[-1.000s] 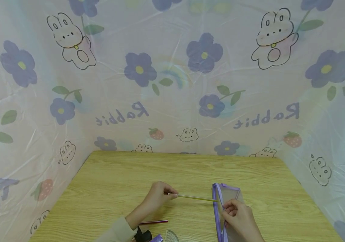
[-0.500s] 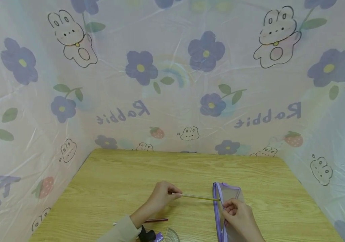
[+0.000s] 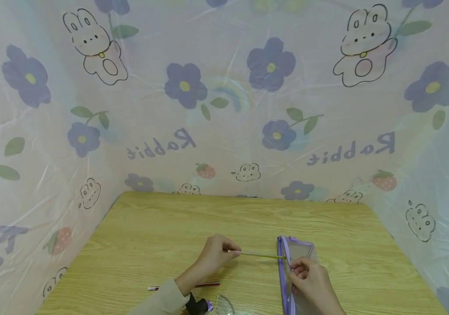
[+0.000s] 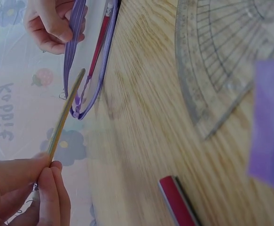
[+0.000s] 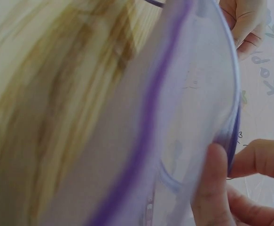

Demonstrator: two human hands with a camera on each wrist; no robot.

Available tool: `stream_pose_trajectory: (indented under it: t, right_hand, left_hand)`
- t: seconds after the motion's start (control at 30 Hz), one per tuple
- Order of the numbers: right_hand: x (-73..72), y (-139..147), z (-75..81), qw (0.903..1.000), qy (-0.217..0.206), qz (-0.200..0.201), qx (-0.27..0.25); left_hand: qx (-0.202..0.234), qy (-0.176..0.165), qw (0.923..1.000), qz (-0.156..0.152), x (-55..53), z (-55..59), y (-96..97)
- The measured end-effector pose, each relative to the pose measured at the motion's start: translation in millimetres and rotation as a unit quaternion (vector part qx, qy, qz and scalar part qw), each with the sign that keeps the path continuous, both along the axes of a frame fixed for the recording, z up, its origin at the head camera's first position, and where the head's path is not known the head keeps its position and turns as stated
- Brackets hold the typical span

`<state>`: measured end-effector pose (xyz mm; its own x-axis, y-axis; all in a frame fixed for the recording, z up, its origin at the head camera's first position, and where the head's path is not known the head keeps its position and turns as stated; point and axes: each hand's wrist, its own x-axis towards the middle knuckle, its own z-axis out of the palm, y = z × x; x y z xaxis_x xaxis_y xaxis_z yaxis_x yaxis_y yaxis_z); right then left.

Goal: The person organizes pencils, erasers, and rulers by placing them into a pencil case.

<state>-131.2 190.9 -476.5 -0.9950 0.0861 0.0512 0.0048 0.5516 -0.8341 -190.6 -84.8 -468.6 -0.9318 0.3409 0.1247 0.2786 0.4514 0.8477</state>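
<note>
My left hand (image 3: 216,254) pinches a yellow pencil (image 3: 261,254) near its end with the metal band, between thumb and fingers. The pencil points right, its blunt far end at the open mouth of a clear mesh pencil pouch (image 3: 300,248) with purple zipper edging. In the left wrist view, that far end (image 4: 82,73) overlaps the gap between the two zipper edges. A red pencil (image 4: 99,44) shows inside the pouch. My right hand (image 3: 312,280) pinches one zipper edge (image 5: 233,127) between thumb and fingers, holding the mouth apart.
Another dark red pencil (image 3: 208,284) lies on the wooden table (image 3: 161,227), partly behind the left sleeve. A clear protractor (image 3: 223,305) and a purple item (image 4: 272,125) lie near the front edge. Patterned curtain (image 3: 224,109) surrounds the table's back and sides.
My left hand has moved slightly right with the yellow pencil, bringing its far end to the pouch's mouth. My right hand stays in place on the zipper edge.
</note>
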Motion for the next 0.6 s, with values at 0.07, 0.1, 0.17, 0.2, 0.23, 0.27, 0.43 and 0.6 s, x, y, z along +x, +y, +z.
stream_pose_trajectory:
  t: [0.07,0.1,0.17,0.2,0.23,0.27,0.43,0.6]
  right_hand:
    - [-0.2,0,-0.1,1.0,0.001,0.001,0.002]
    - [-0.3,0,-0.3,1.0,0.002,0.001,0.004]
    - [-0.6,1,-0.9,1.0,0.005,0.002,0.006]
    - [-0.9,1,-1.3,0.9999,0.007,0.003,0.007]
    - [-1.1,1,-1.8,0.9999,0.009,0.004,0.007]
    - [-1.3,1,-2.3,0.9999,0.01,0.004,0.006]
    - [-2.1,0,-3.5,0.9999,0.013,0.006,0.0]
    - [-2.2,0,-3.2,0.9999,0.009,0.009,-0.004]
  left_hand:
    - [0.006,-0.005,1.0,0.0,0.0,-0.4,1.1]
    - [0.008,-0.005,1.0,0.001,0.1,-0.9,1.6]
    - [0.011,-0.004,0.9999,0.002,0.6,-1.5,2.6]
    - [0.013,-0.002,0.9999,0.002,0.9,-1.9,3.1]
    - [0.013,0.003,0.9999,0.002,1.1,-2.6,3.7]
    - [0.014,0.006,0.9999,0.002,1.4,-3.5,4.2]
    - [0.026,0.021,0.9995,-0.002,2.6,-8.1,7.8]
    - [0.039,0.019,0.9991,-0.002,4.6,-11.3,12.7]
